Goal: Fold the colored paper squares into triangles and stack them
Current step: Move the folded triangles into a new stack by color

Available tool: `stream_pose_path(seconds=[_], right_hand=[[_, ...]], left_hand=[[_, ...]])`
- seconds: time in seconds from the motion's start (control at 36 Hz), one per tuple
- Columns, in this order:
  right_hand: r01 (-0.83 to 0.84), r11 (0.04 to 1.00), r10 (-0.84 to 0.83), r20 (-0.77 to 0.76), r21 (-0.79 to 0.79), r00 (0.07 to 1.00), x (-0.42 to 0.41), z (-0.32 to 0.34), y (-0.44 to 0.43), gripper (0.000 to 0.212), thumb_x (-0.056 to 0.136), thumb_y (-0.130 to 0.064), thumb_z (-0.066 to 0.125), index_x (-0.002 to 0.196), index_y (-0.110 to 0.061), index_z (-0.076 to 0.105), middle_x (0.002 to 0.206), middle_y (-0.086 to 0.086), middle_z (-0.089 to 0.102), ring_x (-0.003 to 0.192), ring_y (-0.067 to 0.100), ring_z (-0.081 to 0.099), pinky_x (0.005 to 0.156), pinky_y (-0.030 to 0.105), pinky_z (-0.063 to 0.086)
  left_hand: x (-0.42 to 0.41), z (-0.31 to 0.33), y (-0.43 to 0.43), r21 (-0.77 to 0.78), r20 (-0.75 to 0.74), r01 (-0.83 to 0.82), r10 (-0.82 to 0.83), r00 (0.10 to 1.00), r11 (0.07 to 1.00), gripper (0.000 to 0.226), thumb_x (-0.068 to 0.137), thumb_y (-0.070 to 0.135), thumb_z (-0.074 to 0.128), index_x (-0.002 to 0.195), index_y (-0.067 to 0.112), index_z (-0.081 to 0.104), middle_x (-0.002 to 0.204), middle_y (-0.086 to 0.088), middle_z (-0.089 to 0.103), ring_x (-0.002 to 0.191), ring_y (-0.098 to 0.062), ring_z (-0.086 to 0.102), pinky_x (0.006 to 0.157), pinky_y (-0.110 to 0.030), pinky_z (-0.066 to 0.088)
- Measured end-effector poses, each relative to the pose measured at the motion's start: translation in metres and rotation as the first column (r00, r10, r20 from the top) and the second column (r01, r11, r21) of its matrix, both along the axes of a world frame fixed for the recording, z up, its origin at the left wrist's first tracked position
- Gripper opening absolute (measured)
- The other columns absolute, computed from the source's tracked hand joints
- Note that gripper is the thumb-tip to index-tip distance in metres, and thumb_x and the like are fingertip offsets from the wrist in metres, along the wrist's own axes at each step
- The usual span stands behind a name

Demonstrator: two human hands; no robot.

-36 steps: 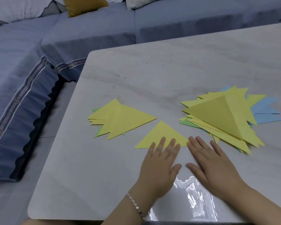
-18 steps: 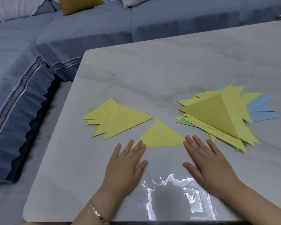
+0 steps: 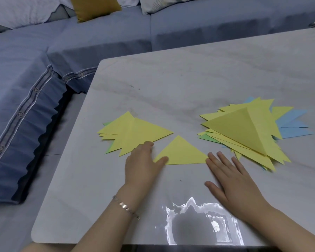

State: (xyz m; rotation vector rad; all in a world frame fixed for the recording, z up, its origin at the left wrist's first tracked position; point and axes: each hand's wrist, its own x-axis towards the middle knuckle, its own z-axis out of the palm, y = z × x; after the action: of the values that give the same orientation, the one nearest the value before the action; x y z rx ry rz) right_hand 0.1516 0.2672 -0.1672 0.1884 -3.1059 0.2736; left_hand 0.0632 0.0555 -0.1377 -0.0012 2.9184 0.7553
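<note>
We note the folded yellow paper triangle (image 3: 180, 151) lying flat toward the tabletop's (image 3: 189, 84) near edge, right hand (image 3: 233, 180) flat and released at its right corner, left hand (image 3: 142, 166) thumbing its left corner, grasp impossible to tell, and judge that this hand, right against the left-side stack of yellow paper triangles (image 3: 135, 131), could knock it askew.

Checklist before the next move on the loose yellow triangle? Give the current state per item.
1. Loose triangle folded and flat on the table: ok.
2. Left hand has a grip on it: not ok; only the thumb touches its left corner.
3. Right hand holds nothing: ok; it lies flat, fingertips by the triangle's right corner.
4. Left pile top uncovered: ok; the left hand's fingertips sit at its near edge.
5. Right pile apart from the loose triangle: ok.
6. Crease pressed sharp: cannot tell.
</note>
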Motion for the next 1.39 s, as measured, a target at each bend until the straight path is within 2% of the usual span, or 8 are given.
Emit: stream_pose_path(seconds=[0.14, 0.25, 0.42, 0.61, 0.75, 1.03, 1.19, 1.39], right_hand=[[-0.010, 0.999, 0.010, 0.001, -0.034, 1.000, 0.001, 0.000, 0.000, 0.064, 0.092, -0.050, 0.022, 0.121, -0.007, 0.060, 0.132, 0.005, 0.054, 0.123, 0.030, 0.048, 0.102, 0.040, 0.022], [-0.018, 0.998, 0.016, -0.021, -0.064, 1.000, 0.000, -0.003, 0.000, 0.051, 0.084, -0.040, 0.050, 0.120, -0.007, 0.060, 0.132, 0.006, 0.054, 0.123, 0.030, 0.048, 0.102, 0.039, 0.021], [0.062, 0.957, -0.111, -0.158, -0.284, 0.981, -0.005, 0.002, 0.005, 0.034, 0.085, -0.025, 0.063, 0.111, -0.003, 0.065, 0.133, 0.022, 0.048, 0.121, 0.041, 0.047, 0.099, 0.050, 0.031], [0.327, 0.808, -0.465, -0.191, -0.490, 0.864, -0.042, 0.022, 0.026, 0.028, 0.082, -0.008, 0.066, 0.110, -0.013, 0.066, 0.144, 0.029, 0.025, 0.132, 0.043, 0.021, 0.107, 0.047, 0.020], [0.431, 0.766, -0.517, -0.060, -0.476, 0.854, -0.066, 0.017, 0.042, 0.025, 0.087, -0.014, 0.058, 0.110, -0.009, 0.065, 0.127, 0.028, 0.047, 0.126, 0.038, 0.030, 0.104, 0.033, 0.019], [0.090, 0.581, -0.264, -0.083, -0.809, 0.961, -0.058, 0.029, -0.008, 0.035, 0.083, 0.002, 0.060, 0.088, -0.032, 0.061, 0.065, -0.030, 0.057, 0.059, -0.007, 0.048, 0.056, 0.003, 0.033], [0.005, 0.727, -0.001, 0.005, -0.686, 1.000, -0.059, 0.013, -0.038, 0.030, 0.084, 0.005, 0.057, 0.098, -0.021, 0.065, 0.094, -0.007, 0.055, 0.090, -0.002, 0.050, 0.080, 0.001, 0.030], [0.060, 0.859, -0.118, -0.083, -0.508, 0.990, -0.050, -0.003, -0.057, 0.025, 0.088, 0.000, 0.055, 0.111, -0.002, 0.064, 0.130, 0.010, 0.048, 0.127, 0.028, 0.040, 0.103, 0.020, 0.026]], left_hand=[[-0.006, -0.007, 0.012, -0.016, 0.115, 0.064, -0.062, 0.991, 0.998, 0.064, 0.071, 0.037, 0.073, 0.126, 0.019, 0.044, 0.107, -0.003, 0.054, 0.110, -0.023, 0.044, 0.079, -0.032, 0.042], [-0.005, -0.007, 0.010, 0.172, 0.093, 0.052, -0.068, 0.993, 0.984, 0.020, 0.076, 0.016, 0.068, 0.087, 0.023, 0.053, 0.079, 0.003, 0.046, 0.070, -0.009, 0.045, 0.053, -0.017, 0.029], [-0.016, 0.001, -0.006, 0.396, 0.008, -0.057, 0.059, 0.998, 0.917, 0.025, 0.082, 0.009, 0.064, 0.066, 0.026, 0.054, 0.063, 0.012, 0.051, 0.051, 0.006, 0.048, 0.049, -0.004, 0.034], [-0.044, 0.015, -0.051, 0.159, -0.179, -0.214, 0.241, 0.954, 0.964, 0.034, 0.087, 0.010, 0.057, 0.120, 0.010, 0.055, 0.119, -0.009, 0.049, 0.106, -0.023, 0.048, 0.085, -0.020, 0.035], [-0.023, 0.011, -0.042, 0.020, -0.221, -0.096, 0.098, 0.970, 0.995, 0.043, 0.085, 0.010, 0.057, 0.127, 0.011, 0.049, 0.134, -0.014, 0.036, 0.124, -0.030, 0.032, 0.101, -0.032, 0.028], [0.023, 0.010, -0.006, 0.151, -0.323, 0.212, -0.155, 0.934, 0.965, 0.039, 0.086, 0.006, 0.059, 0.124, 0.011, 0.054, 0.139, -0.005, 0.041, 0.127, -0.020, 0.040, 0.101, -0.029, 0.034], [0.036, -0.011, 0.006, -0.027, -0.349, 0.432, -0.414, 0.841, 0.901, 0.036, 0.079, 0.003, 0.057, 0.114, 0.000, 0.062, 0.132, -0.019, 0.051, 0.120, -0.037, 0.051, 0.096, -0.049, 0.043], [0.030, -0.042, 0.005, -0.158, -0.121, 0.448, -0.468, 0.876, 0.880, 0.046, 0.100, 0.021, 0.024, 0.146, 0.020, 0.019, 0.156, 0.005, 0.006, 0.143, -0.011, -0.005, 0.112, -0.026, -0.012]])
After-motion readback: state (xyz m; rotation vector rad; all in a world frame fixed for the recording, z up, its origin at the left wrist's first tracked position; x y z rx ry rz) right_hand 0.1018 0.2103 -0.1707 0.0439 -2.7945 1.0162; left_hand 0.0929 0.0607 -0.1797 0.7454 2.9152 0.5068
